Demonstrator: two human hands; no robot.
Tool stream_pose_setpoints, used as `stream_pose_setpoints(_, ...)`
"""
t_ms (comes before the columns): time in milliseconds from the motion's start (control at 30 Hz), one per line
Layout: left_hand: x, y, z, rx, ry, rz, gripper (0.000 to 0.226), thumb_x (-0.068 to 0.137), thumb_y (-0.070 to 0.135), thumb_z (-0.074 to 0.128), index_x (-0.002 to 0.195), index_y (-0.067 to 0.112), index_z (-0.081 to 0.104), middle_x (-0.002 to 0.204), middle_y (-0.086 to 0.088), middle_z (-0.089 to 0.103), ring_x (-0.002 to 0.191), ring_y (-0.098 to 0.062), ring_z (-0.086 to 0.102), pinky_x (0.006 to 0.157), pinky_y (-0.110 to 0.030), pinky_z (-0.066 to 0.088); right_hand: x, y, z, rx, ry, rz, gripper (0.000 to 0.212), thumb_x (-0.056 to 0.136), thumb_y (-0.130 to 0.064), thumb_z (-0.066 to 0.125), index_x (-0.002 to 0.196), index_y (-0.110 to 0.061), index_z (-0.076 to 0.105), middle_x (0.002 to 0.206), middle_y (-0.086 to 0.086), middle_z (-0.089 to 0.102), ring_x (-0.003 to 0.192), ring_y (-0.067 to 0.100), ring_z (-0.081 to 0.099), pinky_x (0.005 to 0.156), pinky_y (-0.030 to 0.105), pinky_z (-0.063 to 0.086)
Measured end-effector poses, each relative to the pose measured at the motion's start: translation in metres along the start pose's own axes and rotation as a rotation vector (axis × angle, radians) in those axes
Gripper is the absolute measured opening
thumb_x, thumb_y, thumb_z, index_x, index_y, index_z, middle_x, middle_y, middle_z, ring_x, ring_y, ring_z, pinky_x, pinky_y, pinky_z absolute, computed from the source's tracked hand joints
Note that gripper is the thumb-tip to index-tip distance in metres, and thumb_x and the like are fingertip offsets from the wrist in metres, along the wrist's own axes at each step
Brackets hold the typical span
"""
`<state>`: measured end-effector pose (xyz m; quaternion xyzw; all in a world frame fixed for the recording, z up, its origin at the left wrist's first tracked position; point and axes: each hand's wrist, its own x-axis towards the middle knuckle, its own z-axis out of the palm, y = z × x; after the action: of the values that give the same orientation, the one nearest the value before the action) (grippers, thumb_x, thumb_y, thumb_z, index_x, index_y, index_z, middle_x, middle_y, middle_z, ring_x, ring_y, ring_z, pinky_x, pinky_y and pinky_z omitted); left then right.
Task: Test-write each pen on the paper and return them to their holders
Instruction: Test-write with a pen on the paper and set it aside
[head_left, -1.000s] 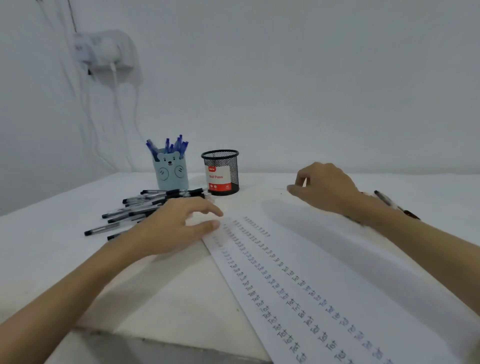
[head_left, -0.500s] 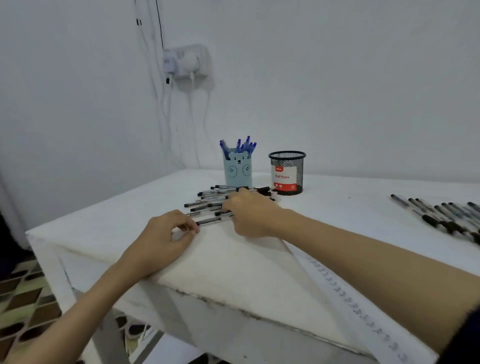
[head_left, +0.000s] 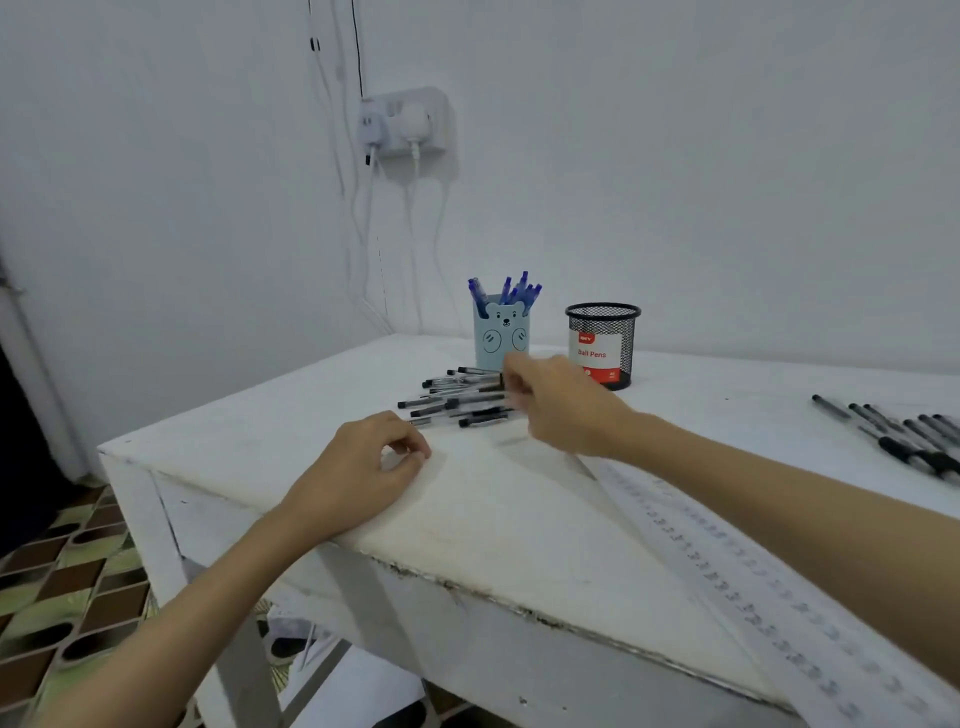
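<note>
- While its wrist lies on the near edge of the white worktop (head_left: 249, 431), the left hand (head_left: 358, 467) rests to the near left of the bear holder, fingers curled towards the thumb; no pen is visible in it, so whether it holds anything small I cannot tell.
- Black pens (head_left: 457, 397) lie in a loose heap on the worktop just in front of the bear holder, most of them pointing left.
- Pale blue and printed with a bear face, the bear holder (head_left: 501, 338) stands upright near the far edge, with blue pens (head_left: 511, 293) sticking out of its top.
- Just in front and to the right of the bear holder, the right hand (head_left: 558, 402) reaches over the right end of the heap with fingers bent; motion blur hides whether it grips a pen.
- Right of the bear holder, and apart from it, stands a black mesh holder (head_left: 602, 343) with a red-and-white "Ball Pens" label.
- Near right of the bear holder, the paper (head_left: 753, 582) runs under the right forearm, covered in rows of small written marks.
- Far right of the bear holder, a second group of black pens (head_left: 904, 436) lies in a row.
</note>
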<state>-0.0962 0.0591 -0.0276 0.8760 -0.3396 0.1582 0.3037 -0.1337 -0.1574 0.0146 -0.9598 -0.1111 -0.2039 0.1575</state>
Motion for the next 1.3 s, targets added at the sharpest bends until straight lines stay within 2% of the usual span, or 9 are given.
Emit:
stream_pose_setpoints(133,0.005,0.011,0.0,0.011,-0.016,0.057,0.014,0.089,0.016,0.059,0.085,0.026,0.067,0.093,0.016,0.062,0.091,0.004,0.056,0.073,-0.005,0.036,-0.011,0.013,-0.049,0.228,0.101,0.204,0.024,0.092,-0.002,0.045,0.1,-0.013,0.064,0.08,0.008,0.059,0.067,0.018,0.051,0.057,0.025,0.039)
stream_pose_setpoints(233,0.014,0.034,0.012,-0.038,-0.046,0.126,0.013,0.089,0.02,0.058,0.087,0.029,0.066,0.093,0.021,0.061,0.093,0.007,0.053,0.075,-0.004,0.034,-0.031,0.028,-0.083,0.621,-0.026,0.343,0.023,0.096,-0.012,0.044,0.085,-0.01,0.064,0.058,-0.001,0.042,0.053,0.013,0.037,0.053,0.024,0.03)
stream_pose_setpoints(400,0.033,0.08,0.045,-0.061,-0.207,0.256,0.014,0.092,0.036,0.053,0.099,0.032,0.064,0.105,0.023,0.059,0.103,0.006,0.05,0.088,-0.016,0.038,-0.067,0.05,-0.117,1.001,0.033,0.576,0.066,0.077,-0.077,0.041,0.052,-0.017,0.03,0.052,-0.002,0.02,0.05,0.016,0.017,0.052,0.028,0.02)
stream_pose_setpoints(667,0.051,0.121,0.085,-0.073,-0.427,0.238,0.034,0.092,0.048,0.049,0.123,0.037,0.054,0.128,0.021,0.051,0.118,0.001,0.046,0.101,-0.025,0.038,-0.103,0.066,-0.127,1.437,0.162,0.592,0.056,0.076,-0.063,0.035,0.051,-0.019,0.01,0.045,-0.003,0.007,0.047,0.015,0.004,0.041,0.023,0.015)
stream_pose_setpoints(833,0.05,0.129,0.079,0.084,-0.447,0.298,0.037,0.086,0.056,0.049,0.119,0.038,0.054,0.114,0.02,0.048,0.105,0.0,0.047,0.09,-0.021,0.038,-0.103,0.069,-0.115,1.347,0.276,0.659,0.058,0.086,-0.055,0.053,0.049,-0.012,0.042,0.042,0.0,0.033,0.036,0.013,0.023,0.042,0.022,0.026)
stream_pose_setpoints(967,0.05,0.132,0.07,0.113,-0.466,0.345,0.03,0.09,0.045,0.051,0.119,0.036,0.055,0.115,0.017,0.052,0.103,0.001,0.048,0.086,-0.014,0.037,-0.105,0.078,-0.11,1.161,0.126,0.631,0.062,0.096,-0.037,0.032,0.065,0.0,0.07,0.068,0.018,0.065,0.057,0.025,0.056,0.059,0.028,0.045)
stream_pose_setpoints(1133,0.066,0.127,0.069,0.092,-0.441,0.325,0.021,0.095,0.029,0.049,0.113,0.036,0.057,0.117,0.016,0.051,0.111,-0.002,0.046,0.099,-0.025,0.036,-0.11,0.088,-0.107,0.791,0.009,0.633,0.074,0.095,-0.059,0.031,0.091,0.006,0.067,0.078,0.022,0.07,0.062,0.027,0.066,0.066,0.029,0.052)
stream_pose_setpoints(1233,0.083,0.128,0.081,0.069,-0.405,0.303,0.021,0.095,0.024,0.048,0.109,0.035,0.06,0.117,0.013,0.055,0.109,-0.002,0.049,0.091,-0.023,0.039,-0.107,0.086,-0.097,0.671,0.135,0.58,0.032,0.088,-0.031,0.064,0.074,-0.003,0.065,0.069,0.013,0.065,0.056,0.02,0.059,0.058,0.024,0.047)
stream_pose_setpoints(1300,0.093,0.129,0.091,0.054,-0.369,0.296,0.02,0.095,0.022,0.049,0.108,0.03,0.062,0.113,0.012,0.058,0.105,-0.002,0.051,0.08,-0.016,0.038,-0.102,0.087,-0.087,0.666,0.212,0.564,0.032,0.087,-0.02,0.065,0.059,-0.006,0.055,0.057,0.01,0.052,0.045,0.017,0.044,0.047,0.023,0.036)
